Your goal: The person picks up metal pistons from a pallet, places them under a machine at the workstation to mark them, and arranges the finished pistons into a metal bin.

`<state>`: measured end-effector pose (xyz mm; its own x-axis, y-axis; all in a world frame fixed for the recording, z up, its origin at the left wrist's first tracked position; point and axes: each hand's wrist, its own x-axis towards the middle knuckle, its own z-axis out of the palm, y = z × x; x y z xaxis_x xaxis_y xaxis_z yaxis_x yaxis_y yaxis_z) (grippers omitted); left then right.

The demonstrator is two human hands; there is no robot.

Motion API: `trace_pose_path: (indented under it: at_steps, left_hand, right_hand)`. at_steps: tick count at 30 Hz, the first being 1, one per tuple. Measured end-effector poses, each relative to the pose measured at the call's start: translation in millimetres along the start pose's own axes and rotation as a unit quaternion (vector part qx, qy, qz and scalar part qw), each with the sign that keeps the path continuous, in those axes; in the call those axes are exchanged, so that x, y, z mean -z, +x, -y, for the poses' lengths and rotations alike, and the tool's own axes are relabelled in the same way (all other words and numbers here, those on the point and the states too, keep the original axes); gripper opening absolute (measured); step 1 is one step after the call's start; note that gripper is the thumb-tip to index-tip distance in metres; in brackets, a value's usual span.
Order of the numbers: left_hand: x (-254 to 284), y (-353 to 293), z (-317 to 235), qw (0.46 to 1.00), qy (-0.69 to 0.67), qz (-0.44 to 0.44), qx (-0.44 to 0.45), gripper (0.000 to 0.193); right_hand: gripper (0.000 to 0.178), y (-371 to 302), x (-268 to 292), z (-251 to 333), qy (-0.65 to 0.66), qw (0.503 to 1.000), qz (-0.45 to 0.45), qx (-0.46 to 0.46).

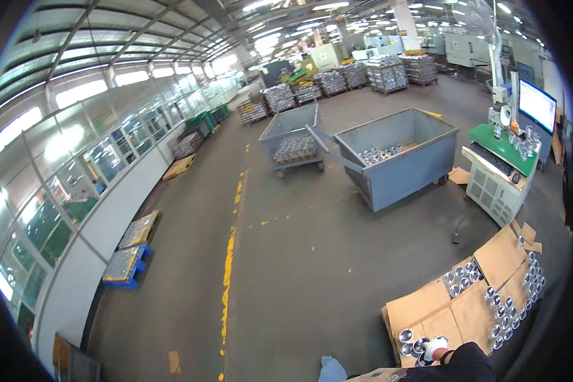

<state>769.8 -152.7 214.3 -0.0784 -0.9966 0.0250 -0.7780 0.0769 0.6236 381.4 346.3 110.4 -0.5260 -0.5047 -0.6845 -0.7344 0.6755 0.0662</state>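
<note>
The shiny cylindrical part (pixel 417 346) is found at the near left corner of a cardboard-covered stack, at the lower right of the view, where its edge is met by the white-gloved right hand (pixel 435 348). The surface is formed by flat brown cardboard sheets (pixel 477 312), by which the stack is only partly covered; similar parts (pixel 501 311) are grouped in the gaps and along the right side. The stack is set on a grey floor (pixel 286 274), which is crossed lengthwise by a worn yellow line (pixel 229 274).

A large factory hall is shown. Its left side is bounded by a glazed partition (pixel 51 169), beside which a blue pallet (pixel 134 275) is placed. Ahead, a large blue-grey cart (pixel 414 175) and a smaller cart (pixel 291 120) are seen, both partly filled. A green-topped desk (pixel 487 139) with a monitor (pixel 536 107) is placed to the right, and loaded pallets (pixel 387 75) are lined up behind.

The round, dark-centred face of the part is turned upward; its long axis appears roughly vertical, though any slight tilt is hidden by the glove. The right fingers are laid at its rim; whether they are clamped on it cannot be told. The state of the left hand's fingers cannot be told.
</note>
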Motion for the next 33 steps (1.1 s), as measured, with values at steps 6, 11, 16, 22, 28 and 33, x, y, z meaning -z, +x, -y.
trace_pose_path:
  at_steps: [6,11,16,22,28,33]
  left_hand:
    - [-86,176,-69,0.996,-0.020,0.066,-0.061,0.047]
    - [-173,314,-197,0.971,-0.027,0.172,-0.163,0.047]
    - [-281,378,-302,0.921,0.004,0.298,-0.249,0.047]
    - [-377,353,-344,0.864,0.060,0.426,-0.262,0.047]
    - [-502,341,-472,0.864,0.031,0.436,-0.249,0.048]
    - [-607,318,-634,0.849,0.012,0.451,-0.275,0.048]
  right_hand:
    - [0.051,44,112,21,0.064,0.997,0.016,-0.050]
    - [0.036,93,40,48,0.223,0.974,-0.001,-0.048]
    - [0.047,116,85,112,0.308,0.938,0.017,-0.157]
    - [0.041,56,131,118,0.372,0.889,0.126,-0.234]
    - [0.043,141,162,39,0.432,0.855,0.095,-0.271]
    - [0.045,211,194,-20,0.508,0.803,0.050,-0.308]
